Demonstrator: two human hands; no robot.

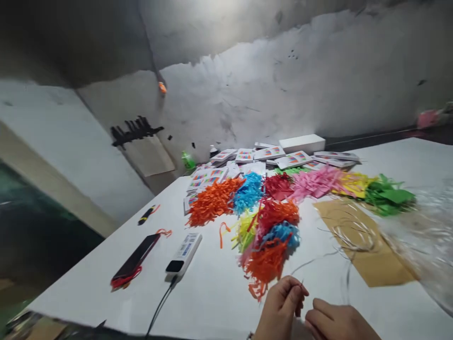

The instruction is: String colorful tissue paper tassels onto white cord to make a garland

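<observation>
My left hand (283, 302) is closed in a pinch at the front of the table, with a thin pale string (314, 260) running from behind its fingers toward the right. Just beside it, my right hand (336, 321) has its fingers curled inward; whatever they hold, if anything, is hidden. A loose coil of string (356, 236) lies on a brown paper sheet (382, 269) to the right. Ahead of my left hand sits a heap of cut fringe tassels, with orange (267, 262), blue (285, 233) and yellow (246, 226) ones.
Behind lies a row of fringe bundles, including orange (214, 200), pink (314, 182) and green (389, 196). Printed packets (269, 153) and a white box (302, 143) are stacked by the wall. A black phone-like slab (136, 257), a white cabled device (184, 252) and clear plastic (424, 241) flank the work.
</observation>
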